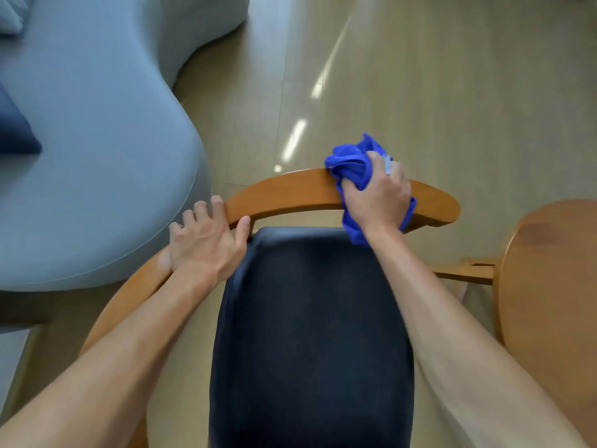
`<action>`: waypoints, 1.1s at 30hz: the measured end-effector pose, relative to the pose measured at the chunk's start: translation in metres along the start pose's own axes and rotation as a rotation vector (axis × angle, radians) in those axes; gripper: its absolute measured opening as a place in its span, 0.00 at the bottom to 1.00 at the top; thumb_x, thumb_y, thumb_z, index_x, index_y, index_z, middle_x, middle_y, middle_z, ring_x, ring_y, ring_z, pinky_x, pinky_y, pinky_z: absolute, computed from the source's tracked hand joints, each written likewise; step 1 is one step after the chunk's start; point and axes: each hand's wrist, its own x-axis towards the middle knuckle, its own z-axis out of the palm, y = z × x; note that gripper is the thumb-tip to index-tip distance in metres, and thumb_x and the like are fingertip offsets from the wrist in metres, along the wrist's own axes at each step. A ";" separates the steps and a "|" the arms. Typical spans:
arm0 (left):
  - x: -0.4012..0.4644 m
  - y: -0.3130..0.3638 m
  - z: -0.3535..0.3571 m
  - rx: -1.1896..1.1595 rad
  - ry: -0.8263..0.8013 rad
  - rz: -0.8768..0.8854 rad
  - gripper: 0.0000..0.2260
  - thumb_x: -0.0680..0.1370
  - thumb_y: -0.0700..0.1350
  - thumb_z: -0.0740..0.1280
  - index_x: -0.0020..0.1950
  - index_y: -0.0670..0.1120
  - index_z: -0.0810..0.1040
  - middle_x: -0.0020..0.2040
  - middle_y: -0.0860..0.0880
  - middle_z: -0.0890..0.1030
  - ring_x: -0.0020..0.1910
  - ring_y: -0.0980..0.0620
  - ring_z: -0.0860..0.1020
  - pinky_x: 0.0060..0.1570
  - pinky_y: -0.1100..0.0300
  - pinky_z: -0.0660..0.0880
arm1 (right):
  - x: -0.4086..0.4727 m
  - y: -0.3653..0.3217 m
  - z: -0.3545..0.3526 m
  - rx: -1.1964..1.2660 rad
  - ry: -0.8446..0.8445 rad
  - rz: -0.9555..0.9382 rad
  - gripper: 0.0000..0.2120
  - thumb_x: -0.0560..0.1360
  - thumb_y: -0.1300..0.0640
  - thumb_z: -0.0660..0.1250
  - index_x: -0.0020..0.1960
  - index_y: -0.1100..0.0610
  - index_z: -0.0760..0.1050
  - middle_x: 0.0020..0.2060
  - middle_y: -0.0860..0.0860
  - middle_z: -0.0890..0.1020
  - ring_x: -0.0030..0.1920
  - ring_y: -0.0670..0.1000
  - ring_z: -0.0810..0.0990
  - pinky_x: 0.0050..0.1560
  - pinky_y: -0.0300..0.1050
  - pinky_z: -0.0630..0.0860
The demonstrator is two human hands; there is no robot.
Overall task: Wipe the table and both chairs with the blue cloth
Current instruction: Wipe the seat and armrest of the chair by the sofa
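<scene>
The left hand (206,240) grips the chair backrest (284,195) to steady it; the right hand (376,197) clutches the blue cloth (350,164), rubbing the rail.

Wood floor (420,76), chair (290,192), sofa (97,124), perhaps table (549,270)

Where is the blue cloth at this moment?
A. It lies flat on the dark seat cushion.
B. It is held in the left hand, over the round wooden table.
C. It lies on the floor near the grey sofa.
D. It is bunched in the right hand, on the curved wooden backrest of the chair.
D: the right hand grips the bunched blue cloth against the wooden backrest, while the left hand only holds the rail's other end.
</scene>
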 end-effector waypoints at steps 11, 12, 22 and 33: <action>-0.001 -0.001 -0.008 0.017 -0.052 0.018 0.27 0.73 0.57 0.60 0.66 0.42 0.63 0.58 0.40 0.72 0.54 0.39 0.72 0.50 0.46 0.70 | -0.020 -0.053 0.014 0.079 -0.161 -0.458 0.25 0.67 0.49 0.73 0.61 0.55 0.76 0.47 0.57 0.80 0.44 0.61 0.77 0.54 0.53 0.72; -0.001 -0.001 -0.008 0.028 -0.050 0.026 0.28 0.73 0.57 0.59 0.67 0.42 0.61 0.58 0.40 0.72 0.53 0.39 0.73 0.49 0.46 0.70 | -0.005 -0.025 0.004 0.042 -0.159 -0.363 0.24 0.69 0.49 0.71 0.63 0.54 0.75 0.49 0.57 0.80 0.46 0.61 0.78 0.53 0.52 0.72; -0.002 0.000 -0.005 0.057 -0.027 0.034 0.28 0.71 0.56 0.61 0.65 0.41 0.62 0.57 0.40 0.72 0.51 0.40 0.73 0.47 0.48 0.69 | 0.023 0.090 -0.041 -0.035 -0.005 0.275 0.18 0.71 0.43 0.65 0.57 0.51 0.74 0.50 0.56 0.77 0.52 0.60 0.76 0.46 0.48 0.71; -0.001 -0.001 0.002 0.027 -0.016 0.026 0.26 0.70 0.52 0.68 0.60 0.38 0.66 0.53 0.35 0.74 0.52 0.34 0.74 0.46 0.44 0.69 | -0.037 -0.083 0.032 0.078 -0.162 -0.530 0.24 0.66 0.46 0.73 0.57 0.55 0.78 0.43 0.57 0.79 0.44 0.59 0.76 0.55 0.51 0.69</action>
